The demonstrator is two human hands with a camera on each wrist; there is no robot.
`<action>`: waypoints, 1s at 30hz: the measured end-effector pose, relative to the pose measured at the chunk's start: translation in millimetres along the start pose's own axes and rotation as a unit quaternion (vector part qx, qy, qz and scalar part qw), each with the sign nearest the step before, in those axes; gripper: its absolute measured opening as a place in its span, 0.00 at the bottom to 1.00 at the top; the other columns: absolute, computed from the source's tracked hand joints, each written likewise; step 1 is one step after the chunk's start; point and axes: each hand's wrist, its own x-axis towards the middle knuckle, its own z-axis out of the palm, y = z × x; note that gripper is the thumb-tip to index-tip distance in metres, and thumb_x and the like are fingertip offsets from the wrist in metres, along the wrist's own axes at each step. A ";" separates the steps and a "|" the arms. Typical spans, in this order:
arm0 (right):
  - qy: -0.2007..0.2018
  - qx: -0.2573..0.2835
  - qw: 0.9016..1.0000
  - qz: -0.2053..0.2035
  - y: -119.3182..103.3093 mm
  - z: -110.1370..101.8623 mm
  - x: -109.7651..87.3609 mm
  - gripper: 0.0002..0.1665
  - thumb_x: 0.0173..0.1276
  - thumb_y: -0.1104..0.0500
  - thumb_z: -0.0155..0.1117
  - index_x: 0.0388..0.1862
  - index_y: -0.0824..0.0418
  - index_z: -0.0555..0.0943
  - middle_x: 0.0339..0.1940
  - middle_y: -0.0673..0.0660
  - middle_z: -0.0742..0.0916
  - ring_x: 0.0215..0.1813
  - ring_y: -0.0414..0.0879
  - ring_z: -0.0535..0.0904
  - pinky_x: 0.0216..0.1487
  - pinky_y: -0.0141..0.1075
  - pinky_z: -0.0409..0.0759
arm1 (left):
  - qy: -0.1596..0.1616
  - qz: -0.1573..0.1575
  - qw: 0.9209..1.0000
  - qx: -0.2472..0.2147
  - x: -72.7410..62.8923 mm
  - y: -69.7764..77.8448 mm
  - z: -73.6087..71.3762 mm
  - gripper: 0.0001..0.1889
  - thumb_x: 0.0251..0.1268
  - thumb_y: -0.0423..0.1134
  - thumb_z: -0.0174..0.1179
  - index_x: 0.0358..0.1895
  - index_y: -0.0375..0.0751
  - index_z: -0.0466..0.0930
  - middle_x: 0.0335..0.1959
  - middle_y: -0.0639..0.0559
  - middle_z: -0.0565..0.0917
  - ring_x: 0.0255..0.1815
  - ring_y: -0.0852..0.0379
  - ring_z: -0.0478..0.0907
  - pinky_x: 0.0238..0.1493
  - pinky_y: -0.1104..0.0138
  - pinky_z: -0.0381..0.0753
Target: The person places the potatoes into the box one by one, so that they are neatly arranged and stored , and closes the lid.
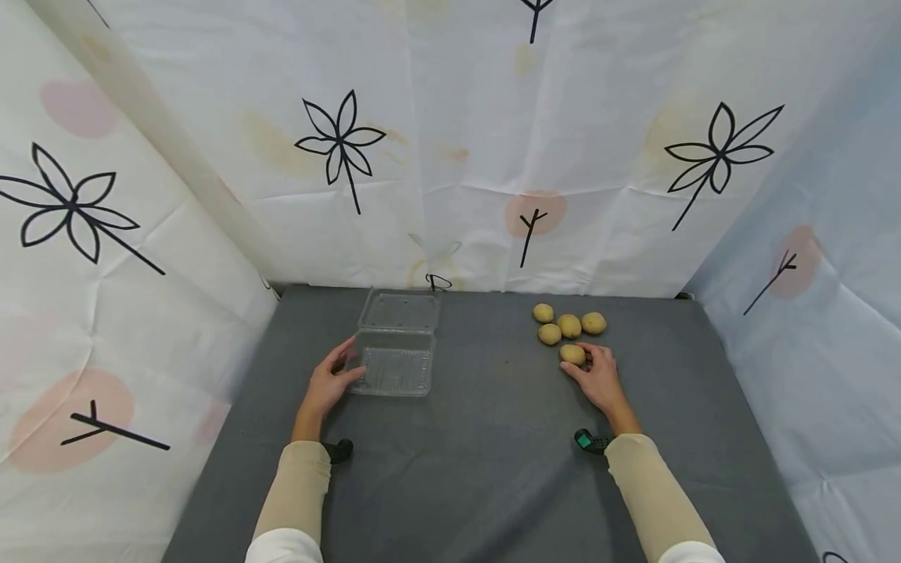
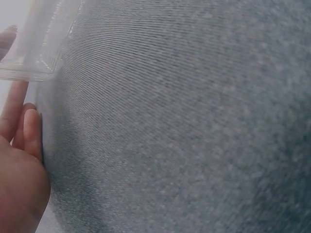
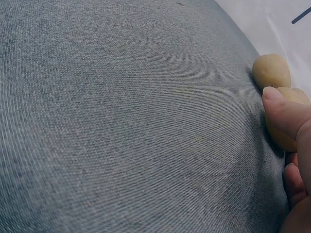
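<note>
A clear plastic clamshell container (image 1: 397, 367) lies on the table with its lid (image 1: 400, 310) folded back toward the far wall. My left hand (image 1: 332, 383) holds the container by its left side, thumb over the rim; the left wrist view shows fingers (image 2: 18, 104) at its corner. On the right, my right hand (image 1: 598, 379) grips a small yellow potato (image 1: 572, 355) between thumb and fingers, low over the table. Several more potatoes (image 1: 569, 325) lie in a group just beyond it. In the right wrist view, the thumb (image 3: 284, 109) covers part of the gripped potato.
A grey cloth covers the table (image 1: 486, 453). White curtains (image 1: 450, 156) with plant drawings stand along its back and both sides. Each wrist wears a black device, such as the one on the right wrist (image 1: 591, 442).
</note>
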 end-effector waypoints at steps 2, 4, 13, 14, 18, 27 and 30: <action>0.006 -0.003 1.000 -0.003 -0.2 0.7 -0.3 0.39 0.75 0.51 0.65 0.76 0.68 0.64 0.72 0.72 0.64 0.68 0.64 0.64 0.67 0.56 0.68 | 0.005 0.005 1.000 0.009 -0.2 -0.8 1.0 0.38 0.69 0.40 0.67 0.80 0.53 0.62 0.71 0.36 0.73 0.74 0.42 0.65 0.75 0.48 0.62; 0.011 -0.008 1.000 -0.007 -0.1 1.6 -0.7 0.39 0.75 0.51 0.65 0.76 0.69 0.65 0.70 0.71 0.65 0.67 0.64 0.64 0.65 0.56 0.67 | 0.011 0.007 1.000 0.015 -0.5 -1.5 1.8 0.37 0.69 0.39 0.67 0.80 0.53 0.62 0.68 0.36 0.74 0.70 0.42 0.68 0.72 0.51 0.65; 0.012 0.013 1.000 -0.008 0.1 3.7 -0.3 0.40 0.77 0.51 0.63 0.77 0.69 0.62 0.71 0.72 0.64 0.68 0.64 0.64 0.66 0.56 0.68 | 0.007 -0.002 1.000 0.002 2.6 -6.7 2.4 0.38 0.68 0.41 0.68 0.79 0.56 0.63 0.63 0.37 0.73 0.61 0.46 0.69 0.65 0.60 0.65; 0.009 0.016 1.000 -0.007 -0.3 3.1 -0.2 0.40 0.77 0.51 0.62 0.78 0.69 0.61 0.71 0.72 0.64 0.68 0.64 0.64 0.67 0.56 0.69 | 0.004 -0.004 1.000 -0.001 2.7 -7.0 2.2 0.38 0.68 0.41 0.68 0.80 0.57 0.62 0.64 0.38 0.73 0.61 0.46 0.68 0.66 0.59 0.65; 0.007 0.029 1.000 -0.004 -2.3 0.6 0.9 0.40 0.78 0.52 0.62 0.79 0.69 0.59 0.71 0.73 0.63 0.69 0.65 0.66 0.68 0.57 0.71 | -0.008 -0.009 1.000 -0.013 1.7 -6.2 1.0 0.39 0.69 0.43 0.68 0.80 0.59 0.60 0.65 0.38 0.71 0.63 0.46 0.67 0.69 0.54 0.64; 0.025 0.031 0.999 -0.016 -8.8 -1.5 -2.1 0.40 0.76 0.53 0.63 0.78 0.70 0.61 0.69 0.73 0.64 0.66 0.64 0.68 0.66 0.55 0.74 | -0.007 -0.008 0.999 -0.041 -0.7 -7.1 2.1 0.40 0.68 0.46 0.68 0.81 0.58 0.60 0.67 0.38 0.71 0.65 0.47 0.66 0.69 0.55 0.63; 0.024 0.029 0.999 -0.017 -11.6 -2.9 -3.2 0.41 0.77 0.52 0.63 0.78 0.71 0.60 0.68 0.73 0.65 0.66 0.64 0.69 0.67 0.55 0.74 | 0.002 -0.008 0.999 -0.045 0.1 -7.9 2.9 0.38 0.68 0.47 0.68 0.79 0.60 0.62 0.65 0.40 0.72 0.64 0.50 0.67 0.68 0.58 0.64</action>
